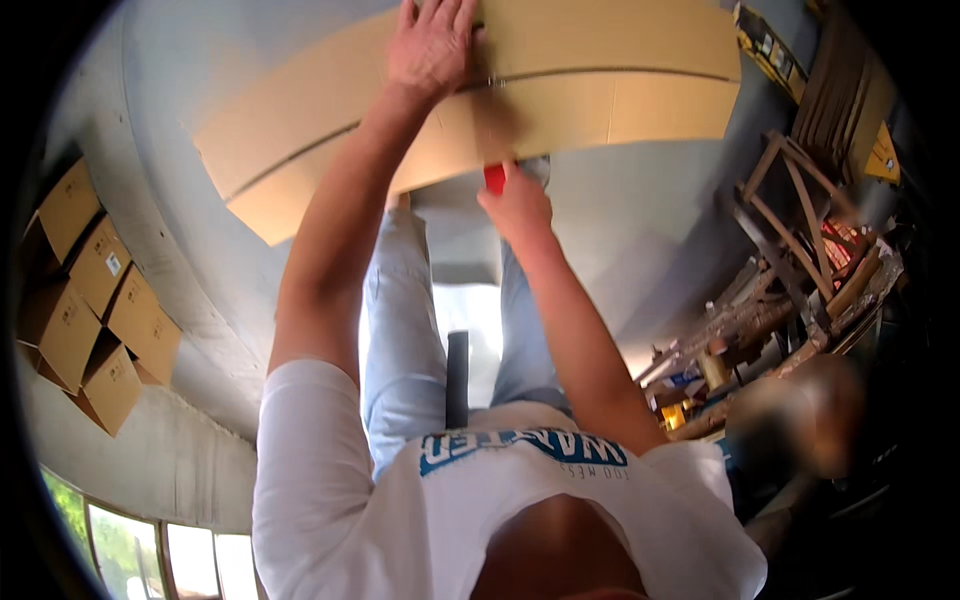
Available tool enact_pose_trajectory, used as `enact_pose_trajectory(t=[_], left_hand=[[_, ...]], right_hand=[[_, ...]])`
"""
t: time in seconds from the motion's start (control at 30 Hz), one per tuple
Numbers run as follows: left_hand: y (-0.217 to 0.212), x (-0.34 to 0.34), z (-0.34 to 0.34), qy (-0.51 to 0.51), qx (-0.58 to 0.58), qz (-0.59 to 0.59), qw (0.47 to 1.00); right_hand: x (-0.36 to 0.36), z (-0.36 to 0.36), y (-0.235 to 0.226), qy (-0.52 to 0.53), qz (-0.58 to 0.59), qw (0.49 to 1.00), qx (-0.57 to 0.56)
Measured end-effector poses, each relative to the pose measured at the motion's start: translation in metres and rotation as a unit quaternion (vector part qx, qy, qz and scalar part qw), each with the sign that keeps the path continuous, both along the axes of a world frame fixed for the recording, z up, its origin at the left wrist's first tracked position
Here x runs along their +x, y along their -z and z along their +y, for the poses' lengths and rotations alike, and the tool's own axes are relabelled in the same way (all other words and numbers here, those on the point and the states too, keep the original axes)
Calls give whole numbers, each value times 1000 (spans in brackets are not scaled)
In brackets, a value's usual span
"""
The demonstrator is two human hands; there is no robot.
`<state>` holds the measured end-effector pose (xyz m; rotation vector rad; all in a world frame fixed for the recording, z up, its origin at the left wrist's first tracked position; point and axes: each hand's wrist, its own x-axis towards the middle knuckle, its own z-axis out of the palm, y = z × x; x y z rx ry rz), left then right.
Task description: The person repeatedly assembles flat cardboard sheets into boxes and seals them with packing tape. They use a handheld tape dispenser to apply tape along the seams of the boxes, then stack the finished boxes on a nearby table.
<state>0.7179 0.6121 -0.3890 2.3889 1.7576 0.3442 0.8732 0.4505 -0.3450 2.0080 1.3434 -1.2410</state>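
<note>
A long flat cardboard sheet [660, 105] lies across the far part of the view, with a dark slit or crease line running along its length. My left hand [433, 50] rests flat on it, fingers stretched toward the far side and cut off by the top edge. Nearer to me, just off the sheet's near edge, my right hand [521, 208] is closed around a small red object [495, 178]. Only part of that red object shows, so its kind is unclear.
Several brown cardboard boxes [145, 318] are stacked at the left. To the right stand a wooden frame [790, 200], a cluttered bench [745, 340] and leaning cardboard sheets [835, 75]. A blurred person [800, 415] appears at the lower right. Windows [125, 540] line the lower left.
</note>
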Motion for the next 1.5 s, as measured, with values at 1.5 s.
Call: enact_pose_trajectory(t=[1.5], left_hand=[[-37, -312, -242, -670, -105, -377, 631]], right_hand=[[-181, 120, -60, -568, 312, 728, 224]])
